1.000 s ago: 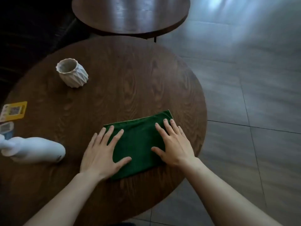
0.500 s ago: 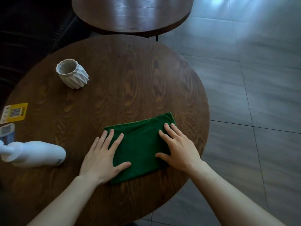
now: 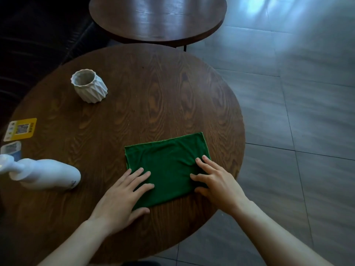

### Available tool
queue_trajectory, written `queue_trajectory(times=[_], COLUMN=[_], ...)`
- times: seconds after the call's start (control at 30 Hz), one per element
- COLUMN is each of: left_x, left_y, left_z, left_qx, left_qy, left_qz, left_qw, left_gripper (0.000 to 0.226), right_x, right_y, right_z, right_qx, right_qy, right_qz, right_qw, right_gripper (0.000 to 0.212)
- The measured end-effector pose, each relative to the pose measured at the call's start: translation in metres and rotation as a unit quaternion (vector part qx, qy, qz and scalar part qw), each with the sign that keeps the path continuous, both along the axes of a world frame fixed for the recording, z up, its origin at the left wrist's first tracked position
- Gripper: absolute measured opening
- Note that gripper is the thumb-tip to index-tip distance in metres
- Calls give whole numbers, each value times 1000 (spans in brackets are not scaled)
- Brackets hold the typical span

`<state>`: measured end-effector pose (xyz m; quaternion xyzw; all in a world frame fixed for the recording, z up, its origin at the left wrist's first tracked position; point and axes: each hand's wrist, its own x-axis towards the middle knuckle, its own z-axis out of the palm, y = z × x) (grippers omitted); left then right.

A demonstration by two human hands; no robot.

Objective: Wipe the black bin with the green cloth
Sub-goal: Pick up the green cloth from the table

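1. Lower centre of the head view: green cloth (image 3: 167,167) lies folded flat on the round table (image 3: 153,89). Left hand (image 3: 123,196) presses its lower-left corner, fingers straight and spread; right hand (image 3: 217,181) presses the right edge, fingers slightly bent.
2. Step, as judged: cloth preparation. No black bin in view; next move calls for gathering the cloth and finding the bin.
3. Upper left: white ribbed cup (image 3: 89,86), upright, contents indiscernible.

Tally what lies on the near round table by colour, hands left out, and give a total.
Green: 1, the green cloth
White: 2, the ridged cup and the bottle lying on its side
Yellow: 1, the card with a code
Pale blue-grey: 1, the small card at the left edge
Total: 5
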<state>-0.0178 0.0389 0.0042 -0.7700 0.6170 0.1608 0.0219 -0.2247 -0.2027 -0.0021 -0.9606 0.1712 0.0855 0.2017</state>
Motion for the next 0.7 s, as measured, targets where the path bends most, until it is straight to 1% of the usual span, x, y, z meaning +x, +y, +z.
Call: queue_trajectory(times=[0.07,0.13,0.23,0.33,0.4,0.47,0.63,0.7], left_x=[-4,-7,-8,-2,7,17,41,48], left_y=[-3,-6,-9,-7,-7,-8,-8,-5], left_z=[1,1,5,19,37,54,121,154], left_qx=[-31,-50,-62,-91,-93,-91,-111,-111], left_qy=[-9,-15,5,58,85,94,78,82], left_qz=[-9,3,39,106,135,142,150,145], left_qw=[999,999,997,989,983,981,979,980], left_gripper=[44,31,28,16,13,14,15,15], right_x=[-2,-4,-4,1,8,19,42,48], right_y=[4,9,16,18,17,14,11,14], right_z=[-1,-3,0,18,37,56,123,156], right_qx=[-35,-83,-93,-70,-50,-40,-49,-54], right_qy=[-24,-36,-68,-100,-96,-77,-56,-53], right_qz=[5,7,-21,-52,-64,-70,-58,-56], right_qw=[999,996,993,991,992,994,995,996], right_gripper=[27,16,15,9,7,7,6,11])
